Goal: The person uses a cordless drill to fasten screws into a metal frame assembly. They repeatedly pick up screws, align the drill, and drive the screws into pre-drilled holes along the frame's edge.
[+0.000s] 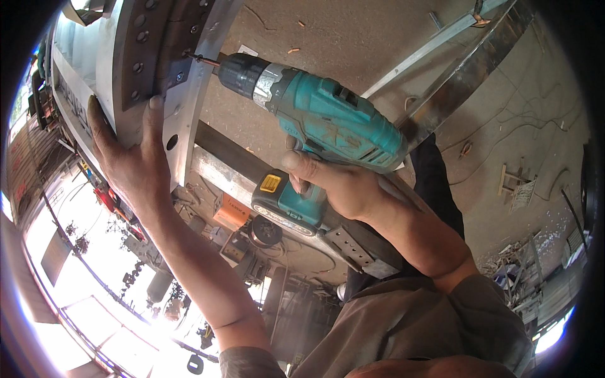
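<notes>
A teal cordless drill point(334, 116) lies level in my right hand point(340, 186), whose fingers wrap round its grip. Its black chuck point(242, 74) points left, and the bit point(207, 60) reaches a screw on a dark hinge point(161, 53) with several holes. That hinge lies against a pale metal frame point(189, 101). My left hand point(135, 160) rests on the frame just below the hinge, thumb and fingers spread apart. A round hole point(172, 142) in the frame is beside that hand.
Beneath the drill runs a metal beam point(220, 165); a second holed hinge point(350, 247) lies near my body. A long rusty beam point(469, 72) crosses the upper right. An orange box point(231, 211) and a wire spool point(265, 231) stand below. Cables point(523, 126) trail over the floor.
</notes>
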`<state>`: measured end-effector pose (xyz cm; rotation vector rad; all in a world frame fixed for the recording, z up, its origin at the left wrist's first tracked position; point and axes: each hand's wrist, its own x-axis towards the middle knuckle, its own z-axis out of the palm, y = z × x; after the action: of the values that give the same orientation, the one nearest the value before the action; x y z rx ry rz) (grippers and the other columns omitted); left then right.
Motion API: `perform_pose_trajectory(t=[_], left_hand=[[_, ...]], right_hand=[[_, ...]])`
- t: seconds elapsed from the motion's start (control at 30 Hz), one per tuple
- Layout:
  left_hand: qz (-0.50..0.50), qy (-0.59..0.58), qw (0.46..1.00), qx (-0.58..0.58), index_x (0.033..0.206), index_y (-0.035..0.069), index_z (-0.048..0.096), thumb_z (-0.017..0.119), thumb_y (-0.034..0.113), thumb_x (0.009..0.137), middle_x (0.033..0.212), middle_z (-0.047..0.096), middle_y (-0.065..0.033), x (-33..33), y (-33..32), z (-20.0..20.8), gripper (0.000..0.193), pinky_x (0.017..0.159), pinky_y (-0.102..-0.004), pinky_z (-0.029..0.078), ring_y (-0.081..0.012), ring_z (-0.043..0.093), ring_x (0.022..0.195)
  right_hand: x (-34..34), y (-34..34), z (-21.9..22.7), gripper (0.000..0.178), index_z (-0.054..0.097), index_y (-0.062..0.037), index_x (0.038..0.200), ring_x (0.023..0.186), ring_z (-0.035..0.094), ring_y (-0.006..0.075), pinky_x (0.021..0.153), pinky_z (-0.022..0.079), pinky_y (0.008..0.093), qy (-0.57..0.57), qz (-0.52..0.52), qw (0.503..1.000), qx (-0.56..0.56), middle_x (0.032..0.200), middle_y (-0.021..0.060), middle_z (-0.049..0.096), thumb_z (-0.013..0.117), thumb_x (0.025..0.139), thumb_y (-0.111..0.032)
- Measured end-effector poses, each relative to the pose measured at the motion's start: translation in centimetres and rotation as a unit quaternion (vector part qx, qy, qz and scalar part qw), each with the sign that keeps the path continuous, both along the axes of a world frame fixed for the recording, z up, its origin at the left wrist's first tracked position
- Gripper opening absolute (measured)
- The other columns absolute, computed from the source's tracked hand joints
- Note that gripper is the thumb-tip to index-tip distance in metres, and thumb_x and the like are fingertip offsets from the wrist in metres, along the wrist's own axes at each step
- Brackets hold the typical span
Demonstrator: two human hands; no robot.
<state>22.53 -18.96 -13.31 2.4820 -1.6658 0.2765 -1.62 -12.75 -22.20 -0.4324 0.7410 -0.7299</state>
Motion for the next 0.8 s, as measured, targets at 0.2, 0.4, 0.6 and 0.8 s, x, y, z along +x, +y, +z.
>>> perform_pose_trajectory(t=[0.2,0.4,0.6,0.8], left_hand=[[-0.006,-0.023,1.0,0.006,0.156,0.015,0.042,0.081,0.056,0.076,0.146,0.046,-0.0267,0.0,0.2,0.1,0.098,0.104,-0.0527,0.051,-0.0424,0.053,0.133],[-0.017,0.001,1.0,-0.013,0.155,0.014,0.043,0.082,0.057,0.075,0.147,0.048,-0.0261,0.3,0.2,-0.3,0.099,0.103,-0.0508,0.052,-0.0412,0.054,0.131],[-0.018,-0.005,1.0,-0.017,0.155,0.017,0.043,0.075,0.068,0.078,0.151,0.048,-0.0239,0.1,0.2,-0.3,0.098,0.11,-0.0506,0.045,-0.0418,0.051,0.136],[-0.023,-0.008,0.999,-0.027,0.154,0.017,0.045,0.076,0.068,0.078,0.148,0.051,-0.0244,0.1,0.2,-0.3,0.097,0.109,-0.0506,0.046,-0.0414,0.052,0.135]], right_hand=[[0.0,-0.1,0.3,0.02,0.06,-0.0039,0.107,0.067,0.059,0.0093,0.064,0.048,0.0266,0.005,0.007,1.0,0.01,0.074,0.0013,0.062,0.071,0.097,-0.018],[-1.9,-2.0,2.0,0.019,0.065,-0.0056,0.093,0.065,0.056,0.0076,0.063,0.046,0.0247,0.12,0.101,0.987,-0.013,0.071,-0.0017,0.061,0.071,0.097,-0.022],[-2.1,-2.9,3.5,0.02,0.065,-0.0049,0.094,0.064,0.054,0.0072,0.061,0.044,0.0238,0.112,0.031,0.993,-0.018,0.069,-0.0016,0.059,0.071,0.098,-0.023],[-1.7,-2.4,3.5,0.021,0.064,-0.0038,0.095,0.064,0.052,0.0077,0.061,0.044,0.0247,0.161,0.051,0.982,-0.089,0.07,-0.0013,0.058,0.07,0.099,-0.023]])
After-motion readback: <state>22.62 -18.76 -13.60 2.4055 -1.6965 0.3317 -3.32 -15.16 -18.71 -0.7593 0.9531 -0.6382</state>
